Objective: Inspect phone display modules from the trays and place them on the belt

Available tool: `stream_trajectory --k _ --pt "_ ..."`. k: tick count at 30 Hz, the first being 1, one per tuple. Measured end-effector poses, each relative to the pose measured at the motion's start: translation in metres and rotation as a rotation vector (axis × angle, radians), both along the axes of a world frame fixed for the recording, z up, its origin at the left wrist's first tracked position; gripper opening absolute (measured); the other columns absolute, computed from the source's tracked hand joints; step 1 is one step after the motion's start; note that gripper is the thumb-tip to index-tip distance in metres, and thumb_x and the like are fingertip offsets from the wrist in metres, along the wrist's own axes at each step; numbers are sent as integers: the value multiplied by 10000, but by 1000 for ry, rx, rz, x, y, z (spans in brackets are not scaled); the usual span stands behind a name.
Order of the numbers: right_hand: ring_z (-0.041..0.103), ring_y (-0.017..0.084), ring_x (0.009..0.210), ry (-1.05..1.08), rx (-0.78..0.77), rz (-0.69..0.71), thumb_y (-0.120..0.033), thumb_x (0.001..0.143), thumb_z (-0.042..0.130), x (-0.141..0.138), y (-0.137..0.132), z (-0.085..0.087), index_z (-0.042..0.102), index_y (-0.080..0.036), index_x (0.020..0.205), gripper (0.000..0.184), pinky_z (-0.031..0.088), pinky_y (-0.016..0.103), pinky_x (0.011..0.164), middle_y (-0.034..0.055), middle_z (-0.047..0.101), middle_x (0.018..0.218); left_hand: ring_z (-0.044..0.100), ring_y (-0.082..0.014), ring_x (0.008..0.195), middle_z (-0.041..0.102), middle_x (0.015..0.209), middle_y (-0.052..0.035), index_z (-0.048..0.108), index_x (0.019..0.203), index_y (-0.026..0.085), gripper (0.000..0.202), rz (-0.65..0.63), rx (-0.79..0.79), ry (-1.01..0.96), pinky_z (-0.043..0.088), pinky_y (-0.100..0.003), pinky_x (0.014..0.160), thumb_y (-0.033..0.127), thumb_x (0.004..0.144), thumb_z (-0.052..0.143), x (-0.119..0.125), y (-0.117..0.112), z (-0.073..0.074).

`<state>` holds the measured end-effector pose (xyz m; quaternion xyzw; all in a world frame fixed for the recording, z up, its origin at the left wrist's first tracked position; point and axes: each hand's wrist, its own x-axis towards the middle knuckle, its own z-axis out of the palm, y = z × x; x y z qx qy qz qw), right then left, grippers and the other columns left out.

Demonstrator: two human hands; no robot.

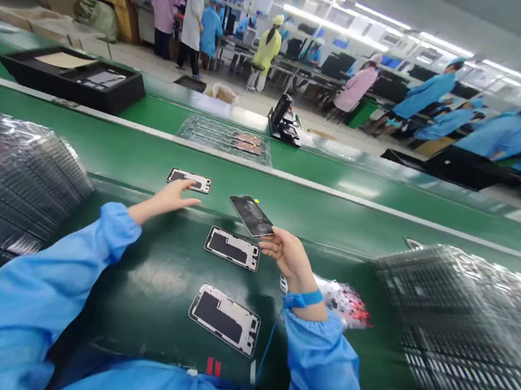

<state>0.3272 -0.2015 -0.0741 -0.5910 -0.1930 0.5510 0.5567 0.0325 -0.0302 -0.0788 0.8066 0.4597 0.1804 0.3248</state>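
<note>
My left hand (171, 197) reaches forward, fingers stretched flat, its tips touching a phone frame (189, 180) lying on the green conveyor belt (117, 147). My right hand (287, 253) pinches a dark phone screen panel (251, 215) by its near end and holds it tilted above the bench. Two more phone frames lie on the dark green bench before me, one (232, 247) just left of my right hand and one (225, 318) nearer my body. Both arms wear blue sleeves.
Stacks of clear plastic trays stand at my left (12, 181) and right (459, 323). A black tray (72, 77) and a clear tray with parts (227, 136) sit on the far belt. A black stand (284, 120) sits beyond. Several workers in coats stand and sit at the back.
</note>
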Motion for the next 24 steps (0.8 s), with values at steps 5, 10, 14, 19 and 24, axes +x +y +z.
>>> stream_trajectory --k 5,10,14,19,24 --pt "692 143 706 -41 -98 -144 -288 1010 577 55 41 -24 657 -115 1037 193 582 263 594 50 706 909 281 -459 1457 345 1570 -239 389 1512 130 1008 113 129 222 279 -611 1156 529 689 814 -24 90 -20" --pt "660 230 1041 -137 -41 -390 -349 983 628 88 49 -46 590 -173 1273 341 582 432 869 93 624 1258 490 -338 1322 501 1467 -140 522 1402 188 533 51 183 348 385 -597 1091 431 939 623 -49 109 -36" --pt "664 208 1039 -216 21 -469 -330 967 640 87 43 -48 569 -207 1302 364 580 369 848 81 616 1278 459 -353 1347 425 1527 -147 477 1442 195 582 89 230 404 394 -594 1089 409 928 647 -70 101 -42" --pt "720 172 922 -192 157 -292 -382 771 796 35 25 -29 610 -261 1232 511 570 230 683 38 691 1134 499 -342 1317 471 1494 -141 512 1412 194 518 90 234 465 427 -596 1067 372 942 639 -83 91 -29" --pt "732 238 924 -272 319 25 -526 748 813 -20 -31 -6 644 -250 1227 579 604 316 721 104 704 1193 565 -307 1244 545 1419 -133 560 1354 178 450 100 240 459 472 -553 1030 379 956 620 -82 69 -8"
